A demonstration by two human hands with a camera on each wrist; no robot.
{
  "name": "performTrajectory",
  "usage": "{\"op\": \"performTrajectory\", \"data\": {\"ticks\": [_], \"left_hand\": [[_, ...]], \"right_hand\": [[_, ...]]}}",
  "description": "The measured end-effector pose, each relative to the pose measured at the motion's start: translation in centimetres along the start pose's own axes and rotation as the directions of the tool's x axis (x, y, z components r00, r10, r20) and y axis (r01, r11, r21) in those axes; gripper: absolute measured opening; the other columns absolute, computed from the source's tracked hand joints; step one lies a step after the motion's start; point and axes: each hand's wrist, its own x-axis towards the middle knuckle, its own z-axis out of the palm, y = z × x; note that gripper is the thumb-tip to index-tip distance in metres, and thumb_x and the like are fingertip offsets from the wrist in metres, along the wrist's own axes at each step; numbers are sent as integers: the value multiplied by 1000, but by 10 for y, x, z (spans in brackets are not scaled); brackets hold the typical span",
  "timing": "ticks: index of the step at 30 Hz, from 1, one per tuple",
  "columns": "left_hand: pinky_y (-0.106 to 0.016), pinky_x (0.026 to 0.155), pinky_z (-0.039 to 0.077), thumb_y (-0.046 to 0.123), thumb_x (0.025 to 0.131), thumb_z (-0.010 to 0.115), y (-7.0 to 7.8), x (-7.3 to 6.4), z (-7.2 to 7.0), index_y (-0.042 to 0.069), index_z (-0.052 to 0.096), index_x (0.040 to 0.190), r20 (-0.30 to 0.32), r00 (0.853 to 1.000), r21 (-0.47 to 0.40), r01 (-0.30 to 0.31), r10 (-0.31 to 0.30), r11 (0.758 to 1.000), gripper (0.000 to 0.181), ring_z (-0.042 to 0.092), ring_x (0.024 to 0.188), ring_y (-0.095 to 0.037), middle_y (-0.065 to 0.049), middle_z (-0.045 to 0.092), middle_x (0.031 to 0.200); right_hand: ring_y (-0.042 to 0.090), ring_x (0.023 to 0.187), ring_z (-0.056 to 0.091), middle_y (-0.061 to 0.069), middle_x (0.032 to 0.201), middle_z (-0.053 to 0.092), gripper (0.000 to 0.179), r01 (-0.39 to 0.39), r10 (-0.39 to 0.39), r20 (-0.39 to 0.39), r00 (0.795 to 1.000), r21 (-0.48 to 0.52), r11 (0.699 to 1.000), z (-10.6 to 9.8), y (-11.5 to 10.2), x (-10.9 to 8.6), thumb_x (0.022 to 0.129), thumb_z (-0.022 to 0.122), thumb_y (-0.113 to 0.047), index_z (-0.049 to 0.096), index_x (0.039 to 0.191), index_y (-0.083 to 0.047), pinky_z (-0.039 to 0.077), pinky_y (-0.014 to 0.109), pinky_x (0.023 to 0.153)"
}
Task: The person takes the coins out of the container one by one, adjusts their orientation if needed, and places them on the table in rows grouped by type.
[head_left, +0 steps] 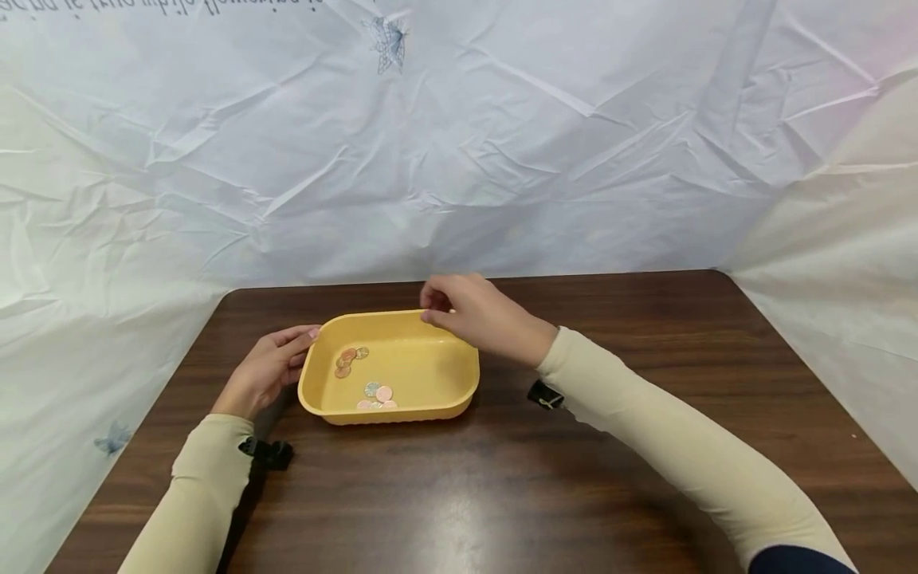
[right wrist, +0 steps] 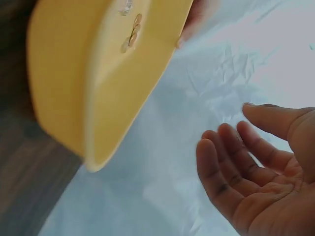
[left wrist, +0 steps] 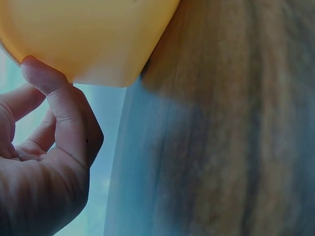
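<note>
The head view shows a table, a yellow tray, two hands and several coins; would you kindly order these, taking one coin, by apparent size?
1. Table
2. Yellow tray
3. Right hand and left hand: too alike to rank
4. Single coin

Left hand (head_left: 262, 371) and right hand (head_left: 489, 316) were bare. Close-fitting cream fabric formed the left sleeve (head_left: 194, 486) and right sleeve (head_left: 667, 440), each faintly creased. A black strap fitting (head_left: 268, 454) projected at the left wrist, another black fitting (head_left: 545, 395) at the right; navy cloth (head_left: 798, 561) bordered the right sleeve's upper end.
</note>
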Motion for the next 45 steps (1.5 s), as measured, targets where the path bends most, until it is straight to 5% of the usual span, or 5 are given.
{"op": "performTrajectory", "data": {"ticks": [8,19,25,33,45], "left_hand": [[-26,77,64,32,110,60,2,0,-1,-1,44,155,3,1000,-27,-2,2,1000,59,71,83,-4,8,72,102],[-24,75,63,35,109,60,4,-3,-3,-2,39,158,-7,1000,21,19,-19,1000,65,62,76,-3,8,67,99],[-26,79,64,35,108,62,5,-5,-6,0,42,156,8,1000,16,7,-7,1000,62,71,84,-5,9,72,104],[-26,78,64,31,108,64,2,-5,-6,6,52,147,21,1000,-31,-10,11,999,47,73,87,-6,9,73,102],[-28,81,64,34,109,61,-3,-4,-1,-1,42,156,16,999,33,-32,31,999,62,74,97,-6,13,73,109]], "right_hand": [[12,85,63,-1,96,71,9,121,-119,84,989,-31,992,15,-33,50,105,70,-21,69,107,-12,51,24,75],[12,110,65,2,125,70,27,171,-126,340,932,-107,979,79,-29,100,108,64,-17,69,133,-8,53,23,89],[11,90,63,-2,110,70,23,198,-87,445,891,-210,957,107,-33,105,104,69,-23,73,125,-14,51,23,78],[12,74,49,-3,88,58,8,161,-8,483,876,-277,947,121,-38,102,106,66,-22,68,103,-16,42,24,71],[12,86,56,-5,108,66,8,282,-63,441,895,-453,846,140,-28,92,107,63,-23,65,100,-21,50,28,78]]}}
